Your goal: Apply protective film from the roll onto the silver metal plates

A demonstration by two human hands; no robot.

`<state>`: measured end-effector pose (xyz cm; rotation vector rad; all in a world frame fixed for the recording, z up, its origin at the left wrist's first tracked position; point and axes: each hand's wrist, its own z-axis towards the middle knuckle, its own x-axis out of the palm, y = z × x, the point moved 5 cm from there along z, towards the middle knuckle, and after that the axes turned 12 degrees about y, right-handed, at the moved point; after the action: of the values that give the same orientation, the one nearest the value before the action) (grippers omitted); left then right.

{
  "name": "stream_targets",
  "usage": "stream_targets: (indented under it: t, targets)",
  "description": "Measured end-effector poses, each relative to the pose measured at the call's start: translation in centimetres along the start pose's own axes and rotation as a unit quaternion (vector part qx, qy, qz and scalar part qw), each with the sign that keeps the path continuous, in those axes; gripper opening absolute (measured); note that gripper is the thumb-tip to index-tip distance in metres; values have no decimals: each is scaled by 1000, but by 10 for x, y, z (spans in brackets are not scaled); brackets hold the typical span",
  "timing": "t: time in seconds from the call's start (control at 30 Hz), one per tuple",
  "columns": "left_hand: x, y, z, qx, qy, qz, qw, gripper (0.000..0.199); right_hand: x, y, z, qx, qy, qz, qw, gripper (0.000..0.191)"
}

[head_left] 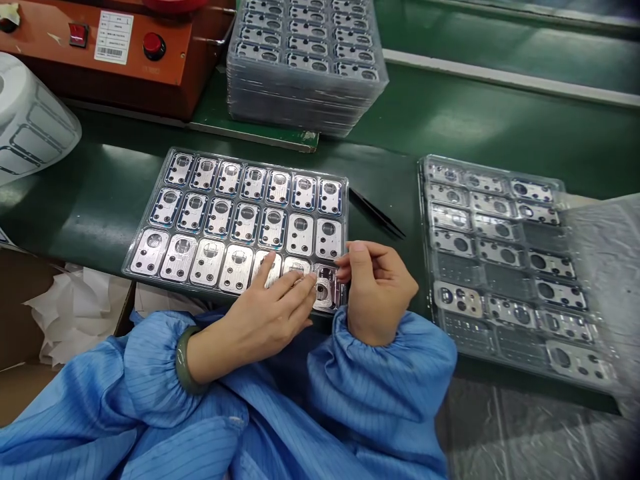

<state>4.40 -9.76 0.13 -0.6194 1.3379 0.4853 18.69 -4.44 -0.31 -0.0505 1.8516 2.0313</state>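
Note:
A clear plastic tray (240, 227) in front of me holds rows of silver metal plates, each with one large oval hole and smaller round ones. Blue edging shows around many in the two far rows. My left hand (273, 300) lies over the near row, fingers stretched out and resting on plates there. Beside its fingertips, a plate (325, 288) in the near right corner looks darker than its neighbours. My right hand (375, 287) is closed at the tray's right edge, thumb and fingers pinched together; whatever they hold is hidden.
Black tweezers (377, 213) lie right of the tray. Farther right is a partly filled tray (507, 277) under a plastic bag (607, 267). Behind stands a tall stack of filled trays (300, 93). An orange machine (125, 53), a label roll (37, 123) and a box of paper scraps (75, 310) are left.

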Motion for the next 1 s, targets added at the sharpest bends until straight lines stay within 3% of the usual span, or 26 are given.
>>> stream_targets:
  t: [0.2,0.5,0.7,0.87,1.0]
  targets:
    - [-4,3,3,-39,-30,-34,998,30,0,1,-1,2,3,4,1000,18]
    - [-11,12,3,-113,-32,-182,976,23,0,2,-2,1,3,3,1000,17]
    - [-17,21,4,-204,-92,-102,969,19,0,5,-3,-2,6,-4,1000,18]
    - [-14,9,4,-165,-76,-79,980,42,0,4,-3,1,10,-10,1000,17]
    - [-17,3,-5,-105,-89,-44,990,42,0,4,-4,2,13,-10,1000,18]
